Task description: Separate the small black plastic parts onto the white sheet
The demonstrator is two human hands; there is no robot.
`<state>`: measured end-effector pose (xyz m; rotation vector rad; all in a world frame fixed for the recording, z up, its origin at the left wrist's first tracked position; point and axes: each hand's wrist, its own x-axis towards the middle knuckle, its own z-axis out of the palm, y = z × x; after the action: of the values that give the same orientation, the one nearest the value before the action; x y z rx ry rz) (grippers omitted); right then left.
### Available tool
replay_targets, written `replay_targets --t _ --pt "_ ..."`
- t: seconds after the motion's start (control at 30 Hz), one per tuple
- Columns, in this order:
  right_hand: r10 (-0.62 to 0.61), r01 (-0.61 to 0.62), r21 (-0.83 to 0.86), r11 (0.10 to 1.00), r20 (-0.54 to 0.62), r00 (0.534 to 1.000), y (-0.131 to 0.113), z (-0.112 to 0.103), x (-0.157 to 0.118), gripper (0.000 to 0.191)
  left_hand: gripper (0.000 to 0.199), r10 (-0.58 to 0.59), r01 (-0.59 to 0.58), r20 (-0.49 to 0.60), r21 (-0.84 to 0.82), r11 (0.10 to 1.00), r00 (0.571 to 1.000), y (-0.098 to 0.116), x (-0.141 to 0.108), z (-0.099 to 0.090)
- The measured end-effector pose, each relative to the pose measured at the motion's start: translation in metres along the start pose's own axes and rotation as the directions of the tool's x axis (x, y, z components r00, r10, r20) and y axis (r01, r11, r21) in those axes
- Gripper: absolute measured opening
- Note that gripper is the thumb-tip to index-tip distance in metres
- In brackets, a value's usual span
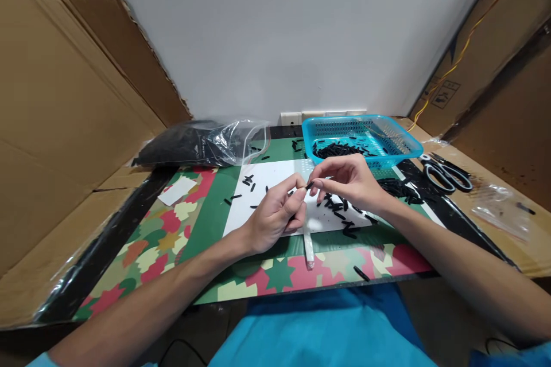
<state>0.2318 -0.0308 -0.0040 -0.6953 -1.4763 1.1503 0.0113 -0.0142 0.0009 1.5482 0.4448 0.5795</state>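
Note:
My left hand (278,212) is closed, its thumb and forefinger pinched at one end of a small black strip-like piece (309,185). My right hand (350,183) pinches the other end of that piece between thumb and fingertips, above a white paper sheet (241,212). A white stick (309,249) extends toward me from below the hands; whether my left hand touches it, I cannot tell. Several loose black pieces (340,216) lie on the sheet under my right hand, and others (248,180) are scattered on its left side.
A blue basket (408,149) holding many black pieces stands behind my right hand. Scissors (443,175) and a clear plastic bag (501,212) lie on the right. A zip bag of black material (185,143) is at back left. Cardboard walls (77,57) flank the table.

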Motion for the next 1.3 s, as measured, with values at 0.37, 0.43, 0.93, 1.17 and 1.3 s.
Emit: replay_targets --t 0.37,0.43,0.93,1.17,1.3 --pt "0.104 -0.109 0.044 0.993 0.099 0.990 -0.003 0.002 -0.005 0.035 0.035 -0.019 0.019 -0.014 -0.028 0.999 1.000 -0.004 0.000 0.000" --pt "0.122 -0.130 0.062 0.990 0.117 0.986 -0.001 0.002 -0.006 0.036 0.037 -0.018 0.018 -0.016 -0.012 1.000 1.000 -0.003 0.001 0.001" --pt "0.166 -0.193 0.120 0.974 0.202 0.965 0.007 0.000 -0.005 0.036 0.026 0.123 -0.098 0.005 0.640 0.762 0.992 0.001 0.000 -0.006" --pt "0.176 -0.171 -0.043 0.984 0.186 0.967 0.003 0.001 -0.007 0.036 0.008 0.193 -0.154 0.078 0.896 0.416 0.978 -0.006 0.004 -0.014" --pt "0.194 -0.173 -0.129 0.976 0.169 0.966 0.002 0.001 -0.008 0.035 0.008 0.173 -0.142 0.088 0.932 0.333 0.981 -0.010 0.005 -0.019"
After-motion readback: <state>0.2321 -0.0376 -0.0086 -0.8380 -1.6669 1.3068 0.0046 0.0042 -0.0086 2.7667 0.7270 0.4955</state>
